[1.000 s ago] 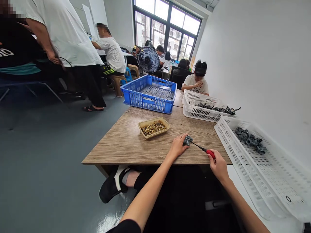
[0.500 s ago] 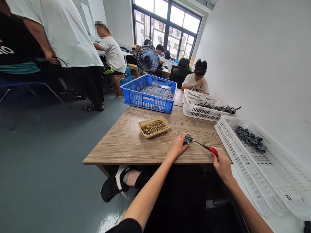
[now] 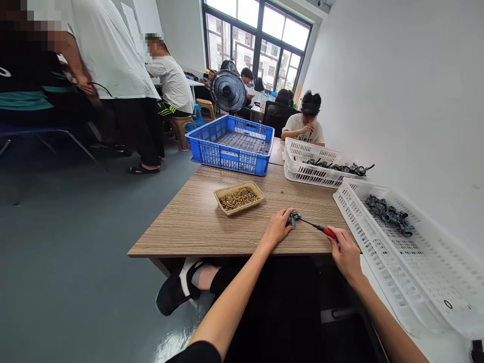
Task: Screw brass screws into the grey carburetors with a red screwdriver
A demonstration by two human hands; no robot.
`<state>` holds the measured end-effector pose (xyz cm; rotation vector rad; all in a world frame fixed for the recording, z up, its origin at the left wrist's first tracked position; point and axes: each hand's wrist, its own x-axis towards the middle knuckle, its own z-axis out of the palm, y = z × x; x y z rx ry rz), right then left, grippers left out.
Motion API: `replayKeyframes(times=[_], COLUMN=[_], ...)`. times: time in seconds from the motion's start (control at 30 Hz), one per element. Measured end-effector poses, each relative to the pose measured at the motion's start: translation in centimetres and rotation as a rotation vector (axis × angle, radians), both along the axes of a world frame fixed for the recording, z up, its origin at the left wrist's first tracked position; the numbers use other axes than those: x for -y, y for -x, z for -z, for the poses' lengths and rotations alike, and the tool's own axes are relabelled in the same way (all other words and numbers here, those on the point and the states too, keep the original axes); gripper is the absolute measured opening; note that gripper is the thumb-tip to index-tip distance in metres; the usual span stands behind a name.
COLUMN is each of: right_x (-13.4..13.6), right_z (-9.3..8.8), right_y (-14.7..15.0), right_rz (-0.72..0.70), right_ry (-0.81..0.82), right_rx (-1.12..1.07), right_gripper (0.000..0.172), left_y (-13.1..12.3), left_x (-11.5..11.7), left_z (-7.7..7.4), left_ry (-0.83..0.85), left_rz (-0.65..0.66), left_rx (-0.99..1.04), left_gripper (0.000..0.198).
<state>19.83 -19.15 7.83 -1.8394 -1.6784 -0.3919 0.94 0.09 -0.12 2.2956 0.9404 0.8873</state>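
My left hand (image 3: pixel 279 226) is closed on a small dark grey metal part (image 3: pixel 293 218), holding it against the wood-grain table (image 3: pixel 189 222). In my right hand (image 3: pixel 345 252) is a screwdriver (image 3: pixel 328 232) with a red and black handle. Its long dark shaft slants up to the left, and the tip meets the right side of the metal part. The exact point of contact is too small to make out. Left of my hands, a shallow cream tray (image 3: pixel 228 213) holds many small brass-coloured screws.
A blue crate (image 3: pixel 230 156) stands at the table's far edge. White baskets hold parts: one (image 3: pixel 302 176) at the back right, another (image 3: pixel 351 212) along the right side with grey metal parts (image 3: pixel 391 217). A person (image 3: pixel 302 132) sits across; others are further left. A fan (image 3: pixel 228 91) stands behind.
My hands, the metal part and the screwdriver stay almost in place. The view has shifted slightly, and the standing person at the left has moved a little.
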Motion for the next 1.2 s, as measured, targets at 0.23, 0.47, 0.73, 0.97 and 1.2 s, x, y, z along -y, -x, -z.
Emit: replayKeyframes(times=[0.23, 0.47, 0.73, 0.97, 1.2], right_x=[-0.2, -0.3, -0.4, -0.8, -1.6], right_z=[0.0, 0.0, -2.1, -3.2, -1.3], right_y=[0.0, 0.1, 0.0, 0.7, -1.1], right_rz=[-0.002, 0.003, -0.017, -0.038, 0.000], right_ry=[-0.005, 0.017, 0.117, 0.224, 0.263], right_rx=[0.013, 0.053, 0.283, 0.167, -0.181], right_gripper=[0.035, 0.037, 0.037, 0.033, 0.029], left_y=[0.0, 0.0, 0.0, -0.1, -0.4], left_x=[0.0, 0.1, 0.3, 0.0, -0.2], left_z=[0.0, -0.2, -0.1, 0.5, 1.3], left_ry=[-0.004, -0.018, -0.075, -0.109, -0.112], left_rz=[-0.003, -0.008, 0.007, -0.010, -0.048], left_rx=[-0.016, -0.031, -0.031, -0.007, 0.064], left_gripper=[0.067, 0.067, 0.058, 0.051, 0.052])
